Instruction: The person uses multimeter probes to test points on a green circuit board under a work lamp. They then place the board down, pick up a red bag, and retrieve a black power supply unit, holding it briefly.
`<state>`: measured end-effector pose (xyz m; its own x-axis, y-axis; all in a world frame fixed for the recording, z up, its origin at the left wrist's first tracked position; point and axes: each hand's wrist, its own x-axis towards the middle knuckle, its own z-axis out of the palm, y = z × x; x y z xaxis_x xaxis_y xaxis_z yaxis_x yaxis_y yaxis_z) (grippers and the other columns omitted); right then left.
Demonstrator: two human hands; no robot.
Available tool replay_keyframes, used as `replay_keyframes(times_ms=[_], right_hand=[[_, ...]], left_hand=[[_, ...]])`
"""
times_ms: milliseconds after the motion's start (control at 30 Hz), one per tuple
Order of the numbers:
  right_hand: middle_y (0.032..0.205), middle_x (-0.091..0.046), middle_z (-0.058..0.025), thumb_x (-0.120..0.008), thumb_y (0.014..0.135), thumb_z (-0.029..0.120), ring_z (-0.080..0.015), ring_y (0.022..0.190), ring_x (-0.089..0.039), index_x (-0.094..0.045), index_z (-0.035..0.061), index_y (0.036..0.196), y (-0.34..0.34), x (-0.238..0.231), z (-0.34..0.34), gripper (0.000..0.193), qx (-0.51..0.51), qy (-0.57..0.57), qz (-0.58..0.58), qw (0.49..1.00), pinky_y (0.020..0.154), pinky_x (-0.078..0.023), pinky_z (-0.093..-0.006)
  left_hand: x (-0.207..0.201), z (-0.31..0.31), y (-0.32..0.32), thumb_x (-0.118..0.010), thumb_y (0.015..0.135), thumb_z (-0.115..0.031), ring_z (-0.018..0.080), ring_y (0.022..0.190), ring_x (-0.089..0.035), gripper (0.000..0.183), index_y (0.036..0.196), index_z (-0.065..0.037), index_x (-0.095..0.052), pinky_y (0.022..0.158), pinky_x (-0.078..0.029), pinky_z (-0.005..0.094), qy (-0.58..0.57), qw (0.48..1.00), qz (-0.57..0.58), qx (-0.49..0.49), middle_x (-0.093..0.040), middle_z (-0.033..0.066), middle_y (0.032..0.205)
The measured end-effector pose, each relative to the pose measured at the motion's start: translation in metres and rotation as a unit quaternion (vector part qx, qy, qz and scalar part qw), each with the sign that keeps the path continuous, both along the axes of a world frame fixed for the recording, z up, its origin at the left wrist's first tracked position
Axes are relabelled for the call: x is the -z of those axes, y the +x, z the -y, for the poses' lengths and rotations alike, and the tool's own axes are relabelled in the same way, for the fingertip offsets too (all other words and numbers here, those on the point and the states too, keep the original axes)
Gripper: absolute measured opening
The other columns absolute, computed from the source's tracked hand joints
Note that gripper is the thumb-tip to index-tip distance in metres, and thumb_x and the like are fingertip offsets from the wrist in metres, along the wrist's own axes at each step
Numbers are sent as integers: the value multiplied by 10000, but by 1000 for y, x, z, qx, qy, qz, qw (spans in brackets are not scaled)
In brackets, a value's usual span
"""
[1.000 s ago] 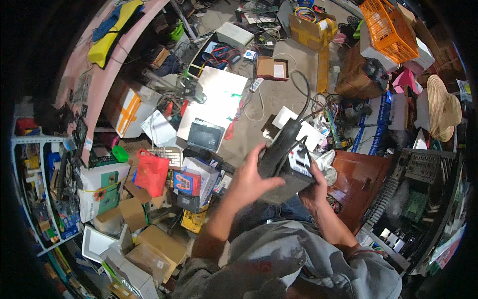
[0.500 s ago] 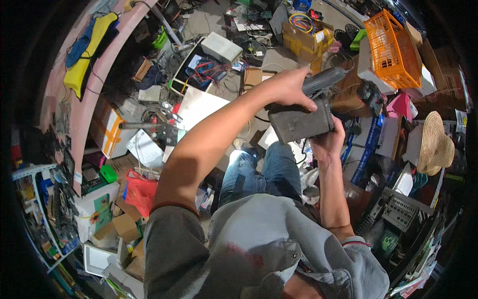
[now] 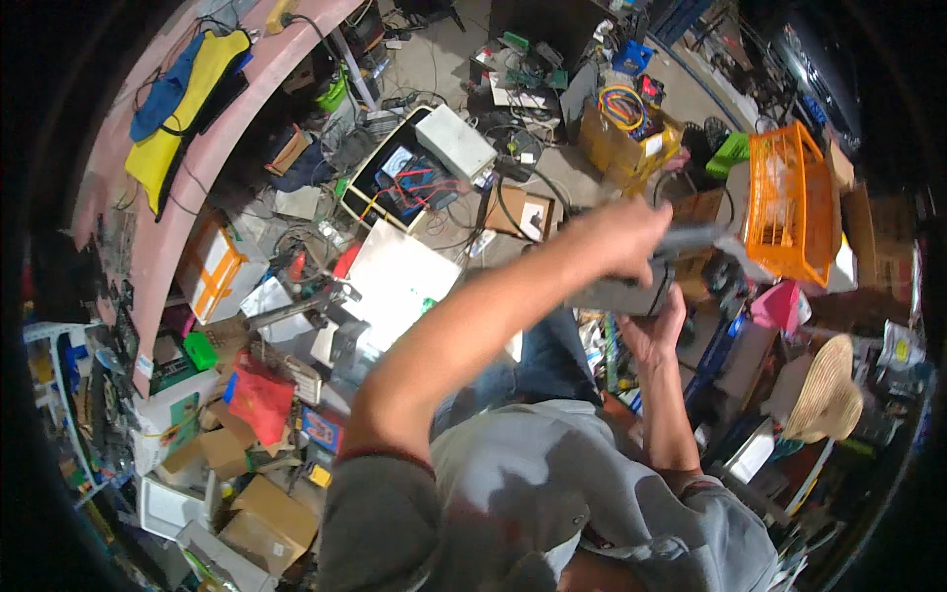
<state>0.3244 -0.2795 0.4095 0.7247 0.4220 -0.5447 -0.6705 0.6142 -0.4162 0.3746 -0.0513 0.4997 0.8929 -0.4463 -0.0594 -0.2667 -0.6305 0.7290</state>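
A dark grey boxy device [image 3: 623, 295] is held up in front of my body, above my knees. From its far side a dark, rounded, bar-like part [image 3: 691, 237] sticks out to the right; its kind is not clear. My left hand [image 3: 626, 237] grips the top, slightly smeared by motion, and covers much of it. Underneath, my right hand [image 3: 656, 333] supports the right end, its thumb up along the side. A black cable [image 3: 515, 212] runs near the left forearm.
On the floor lie a white board [image 3: 404, 271], a black-lined tray [image 3: 380, 163] with a meter and leads, and a white box [image 3: 456, 141]. To the right stand an orange crate [image 3: 789, 207] and a straw hat [image 3: 827, 390]. A pink bench [image 3: 212, 128] curves along the left.
Both hands and the device have shifted; the left hand has moved right and toward me, covering more of the device. My view has turned, so the surroundings sit differently.
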Motion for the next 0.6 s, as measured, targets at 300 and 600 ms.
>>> replay_keyframes(times_ms=[300,600], right_hand=[[1606,-385,-93,-362,1027,657,-307,1477,-350,-336,102,1574,44,-11,25,780,-174,-223,31,959,1230,-253,-491],[1554,-456,-113,-575,986,476,-302,1432,-427,-381,54,1535,68,-9,65,719,-224,-169,7,960,1190,-316,-491]], left_hand=[[18,56,-4,-630,878,-144,305,845,-659,524,1358,41,-530,746,-549,389,102,978,117,-138,-619,184,984],[35,64,18,-725,790,-184,278,850,-655,526,1249,40,-598,740,-519,367,82,982,97,-143,-641,170,942]])
